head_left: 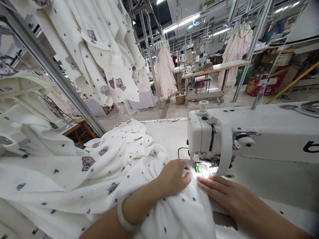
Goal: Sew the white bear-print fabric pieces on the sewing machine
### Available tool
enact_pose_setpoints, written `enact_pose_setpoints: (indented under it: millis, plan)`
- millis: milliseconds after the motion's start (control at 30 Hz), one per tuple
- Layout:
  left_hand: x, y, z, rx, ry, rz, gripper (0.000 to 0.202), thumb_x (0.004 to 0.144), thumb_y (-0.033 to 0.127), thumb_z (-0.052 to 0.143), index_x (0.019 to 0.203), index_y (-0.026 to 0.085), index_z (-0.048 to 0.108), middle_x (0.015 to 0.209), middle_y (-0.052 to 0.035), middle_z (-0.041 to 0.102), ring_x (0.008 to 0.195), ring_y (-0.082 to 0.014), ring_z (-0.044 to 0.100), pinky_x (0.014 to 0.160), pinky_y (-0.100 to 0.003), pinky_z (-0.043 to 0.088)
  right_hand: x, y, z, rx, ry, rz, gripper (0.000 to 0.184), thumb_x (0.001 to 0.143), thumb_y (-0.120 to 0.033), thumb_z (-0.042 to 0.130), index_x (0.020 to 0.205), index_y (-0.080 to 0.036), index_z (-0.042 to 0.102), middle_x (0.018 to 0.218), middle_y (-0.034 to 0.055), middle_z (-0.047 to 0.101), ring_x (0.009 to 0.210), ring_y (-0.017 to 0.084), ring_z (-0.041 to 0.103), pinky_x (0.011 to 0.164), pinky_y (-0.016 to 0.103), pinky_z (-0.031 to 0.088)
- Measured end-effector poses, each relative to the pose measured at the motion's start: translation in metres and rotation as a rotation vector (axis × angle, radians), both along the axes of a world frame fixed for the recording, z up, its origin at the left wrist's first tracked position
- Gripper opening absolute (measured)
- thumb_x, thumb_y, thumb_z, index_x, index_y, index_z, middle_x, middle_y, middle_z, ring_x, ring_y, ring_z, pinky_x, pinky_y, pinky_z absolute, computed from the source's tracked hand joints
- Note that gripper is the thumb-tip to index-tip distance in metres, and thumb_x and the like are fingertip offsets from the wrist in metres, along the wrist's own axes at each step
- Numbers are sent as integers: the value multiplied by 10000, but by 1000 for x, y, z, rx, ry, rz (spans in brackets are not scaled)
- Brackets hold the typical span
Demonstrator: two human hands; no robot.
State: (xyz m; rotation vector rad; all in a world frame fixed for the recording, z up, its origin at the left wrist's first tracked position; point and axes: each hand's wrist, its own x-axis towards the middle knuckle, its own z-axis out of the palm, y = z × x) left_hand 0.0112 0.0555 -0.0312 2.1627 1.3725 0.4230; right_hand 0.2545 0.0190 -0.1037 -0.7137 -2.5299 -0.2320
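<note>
White fabric printed with small bears and dark marks [129, 159] spreads over the sewing table and drapes toward me. My left hand [175, 176], with a pale bangle [123, 214] on its wrist, pinches an edge of this fabric just left of the needle area. Flat on the cloth lies my right hand [221, 191], its fingers stretched out close to the presser foot. The white sewing machine [261, 132] stands at the right, and its lamp lights the stitching spot brightly. A small green piece [197, 167] shows beside the needle area; the needle itself is hard to make out.
More printed white fabric [99, 56] hangs at the upper left beside a slanted metal post [54, 69]. Behind the table, pink garments [164, 71] hang from a rack near another worktable [216, 68]. A red box [254, 84] stands on the floor at the right.
</note>
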Motion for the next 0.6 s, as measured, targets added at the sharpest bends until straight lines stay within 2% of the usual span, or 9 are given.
enact_pose_setpoints:
  millis: [133,300,433,500,600]
  plan:
    - [0,-2,-1,17,13,-11,45,891,212,601,875,190,637,962,-52,720,922,-223,666,844,-335,505,-2,1,-4,-117,-43,2,626,907,-54,494,1525,-150,467,1476,126,588,1319,267,587,1063,458,564]
    - [1,-7,-2,113,101,-10,117,894,265,674,957,183,618,1085,-80,660,1057,-259,605,962,-391,485,-16,4,15,-158,41,59,497,861,-115,601,1356,-156,586,1300,134,702,1155,266,675,981,426,575]
    - [5,-7,-4,109,121,41,102,896,273,653,893,194,589,1110,-63,617,1154,-272,540,1074,-470,419,-22,3,27,-224,31,53,370,912,-127,576,1277,-182,601,1305,113,700,1159,253,672,1013,425,534]
    - [9,-6,-6,79,100,61,87,884,267,635,866,199,583,1123,-55,604,1171,-269,527,1098,-496,395,-21,1,27,-258,12,41,364,934,-136,564,1295,-182,586,1334,116,681,1170,253,664,1026,434,517]
    - [16,-3,-6,59,91,73,55,851,243,625,828,202,597,1154,-57,593,1195,-273,510,1114,-502,382,-19,-1,22,-217,14,42,420,925,-103,531,1339,-172,555,1330,118,681,1170,249,661,1016,431,508]
